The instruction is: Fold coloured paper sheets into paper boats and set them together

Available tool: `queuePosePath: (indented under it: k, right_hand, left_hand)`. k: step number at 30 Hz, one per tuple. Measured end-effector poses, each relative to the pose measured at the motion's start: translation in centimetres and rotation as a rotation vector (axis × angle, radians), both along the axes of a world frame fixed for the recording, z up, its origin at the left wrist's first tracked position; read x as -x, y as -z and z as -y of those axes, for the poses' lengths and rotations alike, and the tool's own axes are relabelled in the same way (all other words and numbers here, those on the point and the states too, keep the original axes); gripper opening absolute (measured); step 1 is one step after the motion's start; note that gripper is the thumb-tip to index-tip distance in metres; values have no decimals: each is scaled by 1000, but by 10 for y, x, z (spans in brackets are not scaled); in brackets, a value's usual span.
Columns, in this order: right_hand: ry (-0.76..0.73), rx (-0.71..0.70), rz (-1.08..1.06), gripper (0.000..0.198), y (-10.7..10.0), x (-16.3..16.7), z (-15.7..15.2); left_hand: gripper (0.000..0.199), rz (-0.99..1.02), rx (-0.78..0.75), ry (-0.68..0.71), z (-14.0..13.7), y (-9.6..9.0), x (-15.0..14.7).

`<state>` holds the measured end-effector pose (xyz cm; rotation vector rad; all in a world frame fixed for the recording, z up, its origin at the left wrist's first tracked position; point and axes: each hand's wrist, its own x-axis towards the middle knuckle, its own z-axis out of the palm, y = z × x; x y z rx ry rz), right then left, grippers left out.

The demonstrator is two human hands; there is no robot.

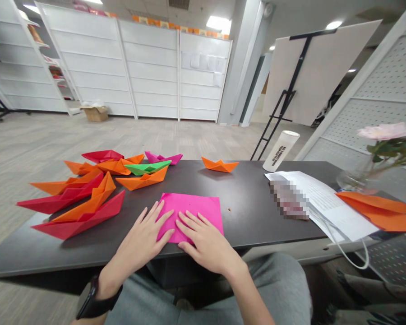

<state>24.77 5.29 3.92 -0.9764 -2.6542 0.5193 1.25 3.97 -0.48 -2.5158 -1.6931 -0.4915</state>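
my left hand (142,238) and right hand (203,239) both lie flat, fingers spread, palms down on the near edge of a pink paper (192,212) at 6 o'clock on the dark tabletop (250,203). neither hand pinches anything; they just press. the sheet looks already folded once, so i judge this to be an early crease being flattened. the next move would call for running the fingertips along the near edge to sharpen it, keeping the corners lined up so the layers do not slip.

the paper lies flat with its long axis running from 9 to 3 o'clock, its far edge square to me and a little longer than the sides. its near left corner is hidden under my fingers.

finished paper boats (88,198) in red and orange crowd the tabletop at 10 o'clock, with a green boat (148,168) near 11 and a lone orange boat (219,165) at 1. printed papers (325,203) sit at 3 o'clock, well apart from my sheet.
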Motion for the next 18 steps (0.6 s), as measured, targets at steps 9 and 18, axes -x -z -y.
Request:
queuePosePath:
  k: [9, 18]
  right_hand:
    - [212, 107, 31, 43, -11, -54, -7]
    - [123, 98, -120, 32, -9, -46, -25]
  left_hand:
    - [47, 23, -31, -76, -7, -3, -1]
    - [34, -23, 209, 420, -75, -55, -9]
